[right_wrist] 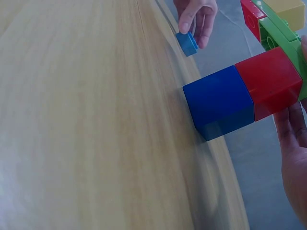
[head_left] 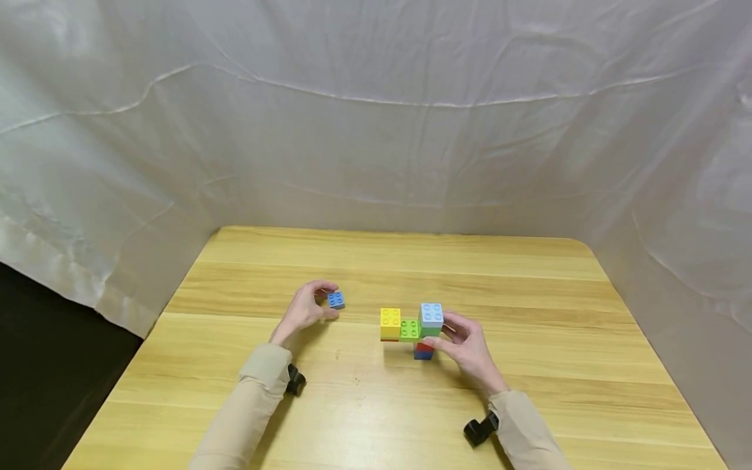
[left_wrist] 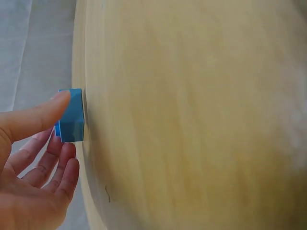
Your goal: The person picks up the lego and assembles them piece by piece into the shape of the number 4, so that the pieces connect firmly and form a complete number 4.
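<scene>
My left hand (head_left: 305,308) has its thumb and fingertips at opposite sides of a small blue brick (head_left: 336,299), which sits studs up on the table. In the left wrist view the thumb overlaps the face of this brick (left_wrist: 73,117), while the other fingers are loosely bent. My right hand (head_left: 467,346) grips a built brick model by its green brick (head_left: 431,331), under a light blue brick (head_left: 431,314). A lime green piece (head_left: 409,329) reaches left to a yellow brick (head_left: 390,320) with red beneath. Below the grip stand a red brick (right_wrist: 268,82) and a dark blue brick (right_wrist: 219,102).
The wooden table (head_left: 529,294) lies under both hands, its far edge behind the bricks. Pale grey cloth (head_left: 376,150) hangs around the back and sides. A black camera mount (head_left: 296,380) is on the left wrist, another mount (head_left: 482,429) on the right.
</scene>
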A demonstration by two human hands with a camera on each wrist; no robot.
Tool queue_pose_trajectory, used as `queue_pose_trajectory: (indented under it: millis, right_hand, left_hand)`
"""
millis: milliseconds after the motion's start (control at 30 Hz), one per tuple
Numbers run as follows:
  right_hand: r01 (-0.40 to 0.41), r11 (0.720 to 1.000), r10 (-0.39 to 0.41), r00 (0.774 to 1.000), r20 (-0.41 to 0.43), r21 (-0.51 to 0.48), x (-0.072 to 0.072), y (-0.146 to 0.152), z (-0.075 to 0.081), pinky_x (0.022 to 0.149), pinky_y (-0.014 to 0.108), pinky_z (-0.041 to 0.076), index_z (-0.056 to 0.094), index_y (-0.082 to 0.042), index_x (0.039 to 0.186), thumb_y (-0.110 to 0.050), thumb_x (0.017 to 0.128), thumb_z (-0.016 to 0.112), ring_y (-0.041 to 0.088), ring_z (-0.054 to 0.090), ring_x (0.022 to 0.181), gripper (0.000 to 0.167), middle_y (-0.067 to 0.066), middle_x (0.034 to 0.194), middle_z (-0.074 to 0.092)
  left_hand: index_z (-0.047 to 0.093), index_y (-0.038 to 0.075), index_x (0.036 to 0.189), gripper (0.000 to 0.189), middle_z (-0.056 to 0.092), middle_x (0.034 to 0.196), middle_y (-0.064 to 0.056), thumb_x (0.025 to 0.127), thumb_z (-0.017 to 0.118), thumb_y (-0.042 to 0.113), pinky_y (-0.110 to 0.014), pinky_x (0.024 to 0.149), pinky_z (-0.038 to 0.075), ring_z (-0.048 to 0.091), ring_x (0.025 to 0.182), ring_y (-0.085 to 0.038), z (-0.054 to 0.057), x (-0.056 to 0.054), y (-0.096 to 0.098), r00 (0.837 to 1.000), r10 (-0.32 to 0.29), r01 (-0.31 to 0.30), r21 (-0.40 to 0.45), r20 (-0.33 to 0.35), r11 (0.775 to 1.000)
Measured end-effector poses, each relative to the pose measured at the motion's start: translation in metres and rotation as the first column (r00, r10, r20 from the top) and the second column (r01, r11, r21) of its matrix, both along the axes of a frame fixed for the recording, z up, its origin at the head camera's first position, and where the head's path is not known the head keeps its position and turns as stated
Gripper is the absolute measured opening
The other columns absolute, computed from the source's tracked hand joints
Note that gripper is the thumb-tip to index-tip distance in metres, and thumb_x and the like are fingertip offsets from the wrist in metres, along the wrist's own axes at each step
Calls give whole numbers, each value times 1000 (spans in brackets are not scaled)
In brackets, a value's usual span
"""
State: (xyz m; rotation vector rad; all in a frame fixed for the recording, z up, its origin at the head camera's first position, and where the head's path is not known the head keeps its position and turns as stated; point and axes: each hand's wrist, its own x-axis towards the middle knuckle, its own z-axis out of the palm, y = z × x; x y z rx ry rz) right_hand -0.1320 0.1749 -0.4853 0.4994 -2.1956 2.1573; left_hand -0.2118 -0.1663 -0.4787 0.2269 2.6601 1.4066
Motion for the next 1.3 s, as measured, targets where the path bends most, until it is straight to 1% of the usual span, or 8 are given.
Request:
queue_pose_trajectory:
  millis: [200, 433, 567, 700, 800, 933, 1033, 1300]
  right_hand:
    - [2, 1000, -2, 1000, -1, 11, 0, 0, -1, 100, 15, 51, 56, 20, 126, 8, 81, 76, -2, 63, 112, 51, -19, 118, 66]
    - [-1, 1000, 1, 1000, 3, 17, -1, -1, -2, 101, 16, 52, 60, 13, 125, 6, 81, 78, -1, 64, 112, 48, -17, 119, 67]
    - [0, 1000, 1, 1000, -5, 21, -1, -1, -1, 101, 16, 52, 60, 14, 125, 7, 81, 77, -1, 64, 112, 48, -17, 119, 67]
    - [-6, 1000, 6, 1000, -11, 9, -1, -2, -2, 100, 16, 52, 60, 14, 125, 5, 81, 78, -1, 64, 112, 48, -16, 119, 67]
    - [-9, 1000, 9, 1000, -12, -3, -1, -1, -2, 100, 16, 52, 62, 10, 124, 4, 81, 78, -1, 64, 112, 47, -15, 119, 68]
    - [-10, 1000, 10, 1000, -19, -5, -1, -1, -3, 100, 16, 52, 63, 8, 125, 3, 82, 78, 0, 65, 112, 46, -14, 120, 67]
    - [-2, 1000, 2, 1000, -6, 5, -1, -1, -2, 100, 15, 52, 61, 12, 126, 4, 82, 78, -1, 64, 112, 48, -15, 119, 67]
    - [7, 1000, -7, 1000, 15, 10, -1, 0, 1, 100, 14, 51, 55, 19, 126, 9, 81, 76, -2, 63, 112, 51, -19, 118, 66]
  left_hand:
    - [64, 0, 127, 52, 66, 124, -20, 78, 81, -3, -47, 97, 51, 60, 108, -33, -1, -2, 1, 999, 18, -18, 3, 28, 1000]
    - [65, -1, 126, 50, 66, 123, -21, 78, 78, -6, -45, 97, 53, 62, 107, -32, -3, -4, 1, 998, 34, -34, 0, 47, 999]
    - [66, -3, 123, 46, 67, 120, -22, 79, 77, -7, -43, 95, 54, 62, 105, -31, -5, -5, -2, 997, 51, -51, 8, 57, 999]
    - [67, -4, 121, 43, 68, 118, -23, 80, 77, -6, -43, 94, 54, 63, 104, -31, -7, -6, -5, 997, 47, -48, 9, 53, 999]
    - [67, -4, 121, 42, 68, 118, -24, 80, 78, -5, -44, 95, 54, 64, 104, -32, -6, -5, -6, 998, 35, -36, 26, 48, 999]
    - [69, -3, 116, 40, 70, 110, -21, 78, 80, -2, -36, 88, 56, 64, 97, -28, -4, -2, -8, 1000, 12, -12, 64, 2, 998]
    - [69, -4, 115, 39, 71, 105, -20, 78, 81, 0, -32, 82, 56, 65, 91, -25, -2, 0, -9, 1000, -8, 10, 93, -27, 996]
    - [63, -9, 124, 39, 68, 115, -29, 87, 74, -3, -41, 94, 58, 67, 103, -36, 2, 2, -5, 999, 2, -6, 91, 45, 996]
